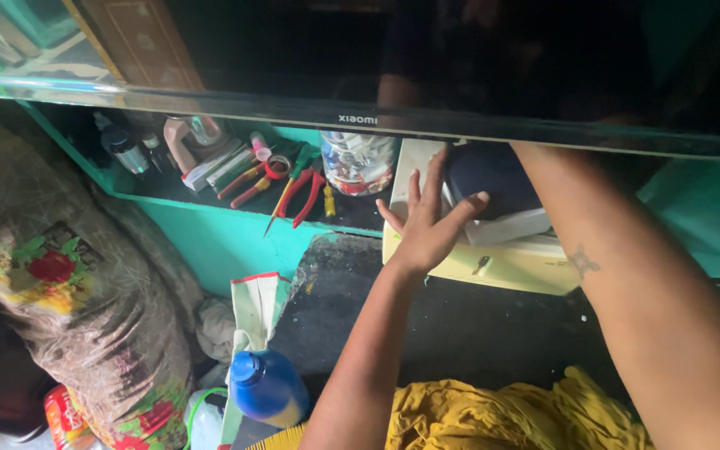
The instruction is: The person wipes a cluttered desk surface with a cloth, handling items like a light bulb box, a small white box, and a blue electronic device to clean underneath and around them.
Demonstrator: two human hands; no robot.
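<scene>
Head view, looking down past the lower bezel of a large flat screen [427, 121] that spans the frame and hides whatever lies behind its top edge. Left hand [427, 225]: fingers spread wide, palm laid flat against a dark blue box [485, 179] and the white box [514, 225] beneath it; the thumb rests along the top edge of the white box, and nothing is gripped. Both boxes sit on a pale yellow case [510, 267], which lies on the dark surface [460, 325] just under the screen. Right forearm [627, 283]: crosses the right of the frame and runs up behind the screen's bezel, so the right hand is hidden and its state cannot be told.

Left of the boxes, a green shelf [210, 225] carries a clear plastic jar [358, 162] of small parts, red-handled pliers [306, 192], a yellow-handled screwdriver [281, 208], a roll of red tape [277, 167] and a dark bottle [127, 150]. Below the shelf stands a blue bottle [264, 383], touching a folded pale cloth with red trim [256, 308]. A floral-printed sack [68, 300] fills the left side. Mustard-yellow cloth [502, 412] lies bunched at the bottom edge, between the two arms.
</scene>
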